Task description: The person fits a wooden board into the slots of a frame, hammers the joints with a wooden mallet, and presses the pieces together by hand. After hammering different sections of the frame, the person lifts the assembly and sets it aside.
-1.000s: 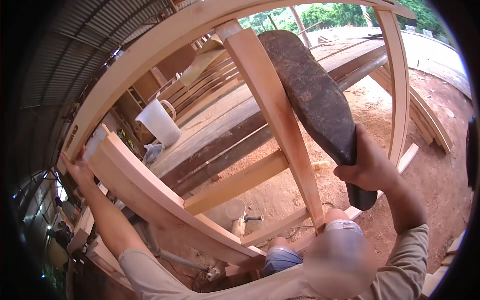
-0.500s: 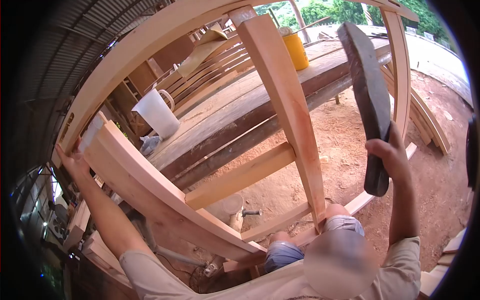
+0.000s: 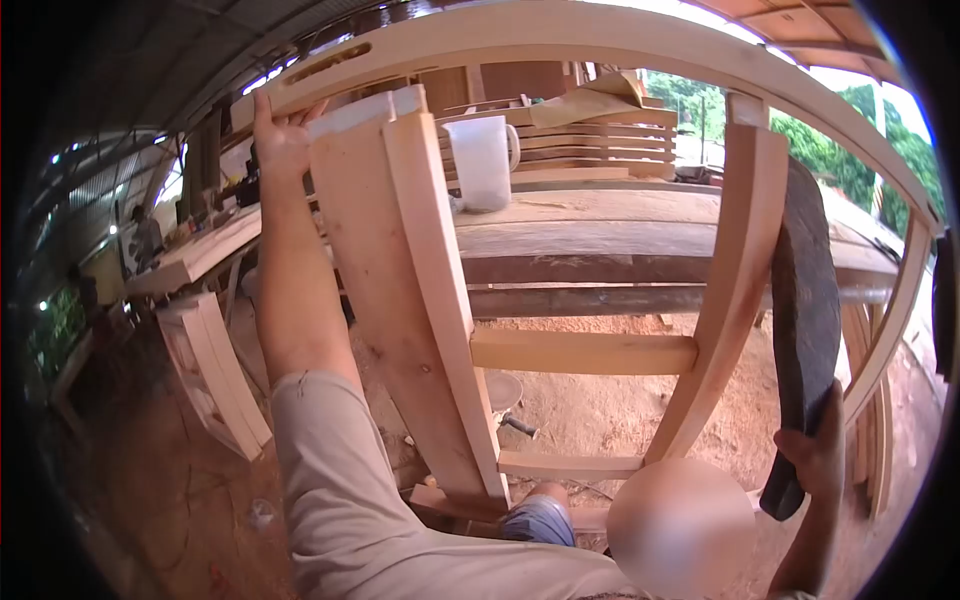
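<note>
A wooden frame stands upright before me, with a long top rail (image 3: 520,32), a wide left panel (image 3: 375,250), a right post (image 3: 735,270) and crosspieces such as the upper crossbar (image 3: 585,352). My left hand (image 3: 285,140) is raised at the rail's left end, its fingers wrapped behind the wood beside the panel's top. On the right, my right hand (image 3: 815,450) is closed round the lower end of a dark, heavy wooden club (image 3: 808,290). The club is nearly upright, close beside the right post.
Behind the frame runs a plank workbench (image 3: 600,215) bearing a white plastic pitcher (image 3: 482,163). Slatted wood (image 3: 590,140) lies beyond it. A wooden piece (image 3: 215,375) stands at the left. Sawdust covers the ground, where a tool with a dark handle (image 3: 518,427) lies.
The view has swung left and the frame looks more upright. My right hand and the club appear lower and farther right. My left hand remains at the rail's left end.
</note>
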Motion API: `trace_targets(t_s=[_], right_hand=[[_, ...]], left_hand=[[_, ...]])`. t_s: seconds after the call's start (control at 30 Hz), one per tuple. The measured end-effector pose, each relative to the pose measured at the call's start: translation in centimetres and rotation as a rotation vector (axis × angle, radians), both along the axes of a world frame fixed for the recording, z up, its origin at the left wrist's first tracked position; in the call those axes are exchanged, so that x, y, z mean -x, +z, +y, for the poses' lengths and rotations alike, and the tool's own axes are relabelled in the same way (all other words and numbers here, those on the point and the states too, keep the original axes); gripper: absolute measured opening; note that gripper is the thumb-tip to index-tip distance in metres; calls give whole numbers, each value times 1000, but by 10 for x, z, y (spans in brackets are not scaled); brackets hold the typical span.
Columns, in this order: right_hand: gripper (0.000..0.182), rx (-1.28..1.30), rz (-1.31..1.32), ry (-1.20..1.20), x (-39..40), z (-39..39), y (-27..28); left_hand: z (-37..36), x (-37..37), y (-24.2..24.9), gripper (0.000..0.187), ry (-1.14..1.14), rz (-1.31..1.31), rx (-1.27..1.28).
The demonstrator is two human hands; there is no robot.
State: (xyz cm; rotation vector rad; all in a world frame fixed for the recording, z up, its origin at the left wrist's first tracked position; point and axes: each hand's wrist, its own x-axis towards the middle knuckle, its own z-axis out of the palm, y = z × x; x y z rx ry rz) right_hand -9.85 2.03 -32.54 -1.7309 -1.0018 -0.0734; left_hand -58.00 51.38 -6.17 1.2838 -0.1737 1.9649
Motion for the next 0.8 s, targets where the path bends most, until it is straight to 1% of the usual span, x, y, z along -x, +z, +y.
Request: trace_targets(t_s=[0.03, 0.1, 0.13, 0.17, 0.2, 0.23, 0.27, 0.3, 0.33, 0.37, 0.4, 0.47, 0.53, 0.6, 0.67, 0.7, 0.77, 0.8], right_hand=[[90, 9, 9, 10, 1, -1, 3], [89, -2, 8, 10, 5, -2, 4], [89, -25, 16, 13, 6, -2, 3], [89, -32, 31, -18, 5, -1, 0], [88, -65, 23, 23, 3, 0, -5], [87, -101, 15, 48, -1, -3, -8], [86, -121, 32, 98, 3, -5, -3], [85, -146, 49, 151, 7, -2, 4], [83, -145, 85, 156, 8, -2, 5], [82, -144, 117, 171, 9, -3, 6], [82, -155, 136, 137, 11, -5, 8], [81, -104, 135, 135, 13, -8, 10], [81, -109, 133, 116, 12, -8, 9], [82, -111, 129, 109, 11, -7, 3], [82, -139, 229, 94, 13, -9, -5], [82, -142, 232, 89, 17, -11, -8], [82, -173, 318, 132, 24, -14, -12], [82, -174, 314, 131, 26, -15, -17]], left_hand=[[-7, 7, 0, 75, 5, -13, 3], [-15, 4, 3, 78, -142, -153, 115], [3, 14, 6, 75, -114, -206, 82], [5, 16, 11, 76, -68, -245, 100], [8, 16, 12, 76, -34, -272, 125], [13, 19, 11, 75, 30, -191, 42], [19, 26, 11, 76, 46, -93, -16], [25, 32, 12, 74, 117, 14, -69], [57, 49, 11, 73, 244, 152, -173], [67, 55, 15, 71, 146, 148, -147], [68, 58, 20, 70, 59, 141, -118], [64, 55, 23, 70, 20, 151, -93], [65, 49, 23, 71, -3, 147, -62], [65, 45, 24, 73, 130, 125, -49], [50, 31, 17, 73, 84, 100, -24], [44, 26, 13, 72, 50, 66, 15], [52, 29, 15, 70, 54, 40, 33], [56, 30, 16, 69, 64, 10, 51]])
